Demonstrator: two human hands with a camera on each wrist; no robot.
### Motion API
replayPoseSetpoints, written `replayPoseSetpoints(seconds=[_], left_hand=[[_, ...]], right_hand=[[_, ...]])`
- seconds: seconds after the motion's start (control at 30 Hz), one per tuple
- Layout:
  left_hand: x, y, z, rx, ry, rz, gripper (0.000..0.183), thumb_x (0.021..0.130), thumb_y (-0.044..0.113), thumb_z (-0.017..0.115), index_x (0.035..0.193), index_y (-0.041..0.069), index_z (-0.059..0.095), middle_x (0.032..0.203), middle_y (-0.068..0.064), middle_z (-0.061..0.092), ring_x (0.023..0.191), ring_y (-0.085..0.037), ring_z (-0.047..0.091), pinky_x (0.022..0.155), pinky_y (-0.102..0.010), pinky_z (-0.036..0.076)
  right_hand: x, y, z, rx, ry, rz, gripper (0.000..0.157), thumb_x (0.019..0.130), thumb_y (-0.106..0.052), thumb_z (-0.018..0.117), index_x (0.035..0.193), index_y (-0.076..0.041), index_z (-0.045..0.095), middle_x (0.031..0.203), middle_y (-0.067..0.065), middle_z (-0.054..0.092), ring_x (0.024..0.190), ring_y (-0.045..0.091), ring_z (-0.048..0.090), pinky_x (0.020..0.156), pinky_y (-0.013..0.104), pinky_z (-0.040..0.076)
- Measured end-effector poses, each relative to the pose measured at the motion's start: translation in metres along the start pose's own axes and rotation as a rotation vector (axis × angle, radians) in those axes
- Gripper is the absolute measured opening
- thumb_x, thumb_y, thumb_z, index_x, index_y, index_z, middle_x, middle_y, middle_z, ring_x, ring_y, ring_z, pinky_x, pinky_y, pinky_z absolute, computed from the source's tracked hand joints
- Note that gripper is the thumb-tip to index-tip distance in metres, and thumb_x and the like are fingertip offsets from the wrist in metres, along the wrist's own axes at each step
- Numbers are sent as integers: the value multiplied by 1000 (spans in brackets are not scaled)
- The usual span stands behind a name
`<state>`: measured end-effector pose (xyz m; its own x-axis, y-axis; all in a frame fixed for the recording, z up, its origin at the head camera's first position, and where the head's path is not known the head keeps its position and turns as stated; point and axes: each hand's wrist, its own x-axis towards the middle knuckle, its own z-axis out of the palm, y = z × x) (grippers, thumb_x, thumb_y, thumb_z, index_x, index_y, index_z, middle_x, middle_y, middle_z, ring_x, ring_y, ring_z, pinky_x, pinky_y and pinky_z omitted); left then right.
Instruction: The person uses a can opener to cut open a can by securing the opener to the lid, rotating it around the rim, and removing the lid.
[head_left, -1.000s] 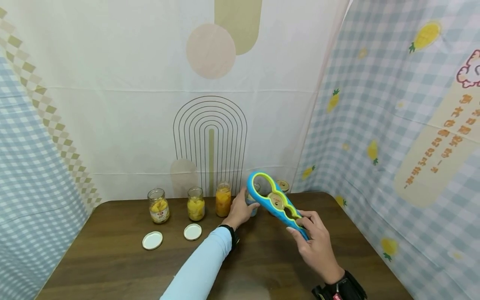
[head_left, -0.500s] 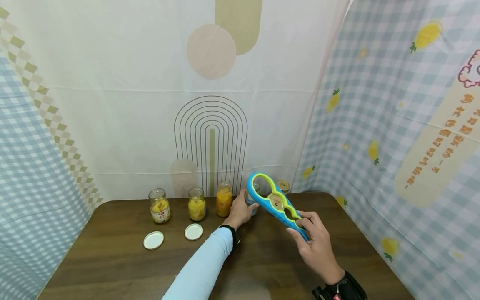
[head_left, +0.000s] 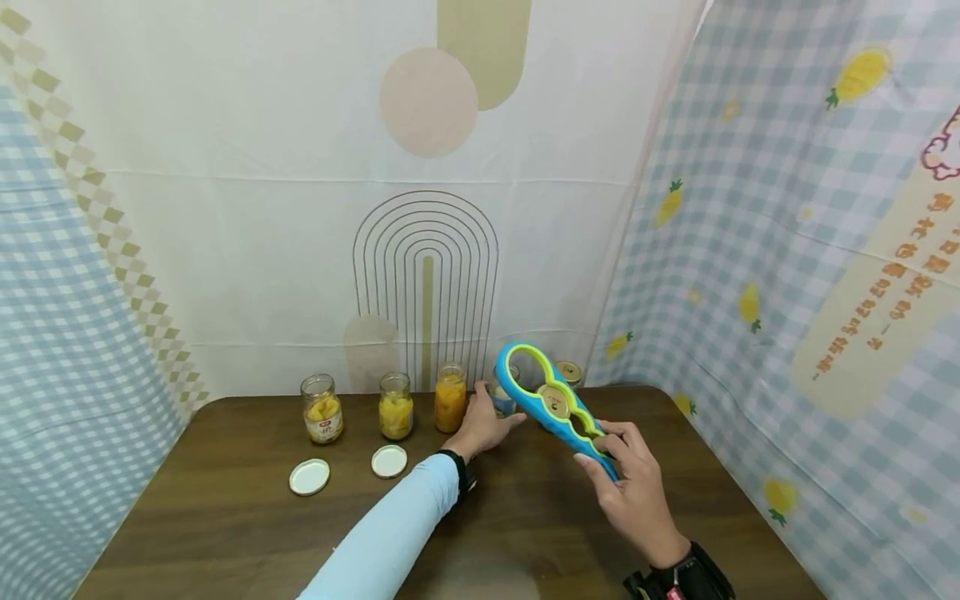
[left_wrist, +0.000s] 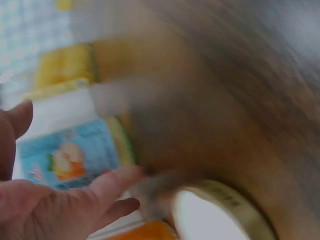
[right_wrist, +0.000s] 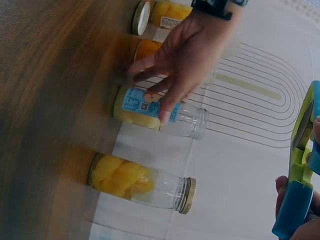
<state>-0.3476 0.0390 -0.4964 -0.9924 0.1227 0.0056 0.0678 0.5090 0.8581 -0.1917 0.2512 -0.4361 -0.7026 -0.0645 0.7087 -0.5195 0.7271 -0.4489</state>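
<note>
In the head view my left hand (head_left: 480,429) is beside a glass jar with a blue label (head_left: 501,402). Its fingers and thumb are spread, and the right wrist view shows them in front of that jar (right_wrist: 142,106), which stands upright with no lid on its mouth. My right hand (head_left: 636,492) grips a blue and green jar opener (head_left: 553,426) by its handles, held over the table. A gold lid (head_left: 556,402) sits between the opener's arms. In the left wrist view the blue label (left_wrist: 70,155) lies between thumb and fingers.
Three uncapped jars stand in a row: two with yellow fruit (head_left: 322,414) and one with orange fruit (head_left: 450,402). Two lids, white side up (head_left: 309,477), lie in front. A capped jar (right_wrist: 125,177) of yellow fruit stands rightmost. A fabric backdrop (head_left: 300,250) hangs behind the wooden table (head_left: 225,517).
My left hand's thumb has moved away from the blue-labelled jar and its fingers have spread, letting go of it. The right hand and jar opener have hardly moved.
</note>
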Motion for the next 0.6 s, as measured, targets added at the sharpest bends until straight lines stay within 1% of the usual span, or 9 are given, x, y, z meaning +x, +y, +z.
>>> replayPoseSetpoints(seconds=[0.07,0.13,0.2,0.23,0.3,0.43,0.5,0.6], left_hand=[[-7,5,-1,-18,-30,-7,101,96,43,80,164,0,20,165,-35,35,150,-50,44,120,-65,43],[-18,10,-1,-17,-32,-17,103,95,43,81,164,-2,19,166,-35,34,150,-51,45,120,-65,43],[-31,13,-3,-13,-12,-18,103,95,42,82,163,-5,22,163,-35,36,146,-51,48,118,-64,46],[-40,17,-6,-19,-1,-16,101,95,40,82,163,-6,23,163,-34,38,146,-50,49,118,-64,46],[-53,19,-10,-2,14,-16,100,95,41,83,163,-6,26,163,-32,40,146,-48,50,118,-62,47],[-82,20,-24,23,-3,3,99,93,44,83,162,-5,32,165,-31,41,150,-47,47,120,-63,44],[-97,18,-33,39,-12,19,97,92,46,84,160,-5,37,162,-30,46,148,-47,49,119,-62,45],[-118,15,-49,93,-17,35,90,90,49,84,153,-3,48,152,-25,58,139,-44,58,113,-61,50]], right_hand=[[1,0,0,2,6,-1,23,87,-3,86,91,-16,68,122,11,65,100,18,64,75,20,51],[1,0,-1,4,9,-1,22,87,-2,86,91,-15,68,122,11,65,100,20,64,75,20,51],[1,0,-1,9,9,0,21,87,-3,86,91,-15,69,123,11,66,100,23,65,75,20,51],[2,0,-1,11,6,2,21,87,-3,86,91,-15,69,123,11,65,100,24,65,75,20,51],[2,0,-1,15,2,2,21,88,-3,86,92,-15,69,124,11,65,101,24,65,75,21,51],[3,0,-2,10,-2,3,22,87,-3,86,92,-15,69,124,10,65,102,20,64,76,22,52],[3,0,-2,5,-5,3,23,87,-3,86,92,-16,68,124,10,65,101,18,64,75,22,52],[2,1,-3,-1,-13,3,23,87,-4,86,92,-17,68,124,10,65,101,17,63,74,23,52]])
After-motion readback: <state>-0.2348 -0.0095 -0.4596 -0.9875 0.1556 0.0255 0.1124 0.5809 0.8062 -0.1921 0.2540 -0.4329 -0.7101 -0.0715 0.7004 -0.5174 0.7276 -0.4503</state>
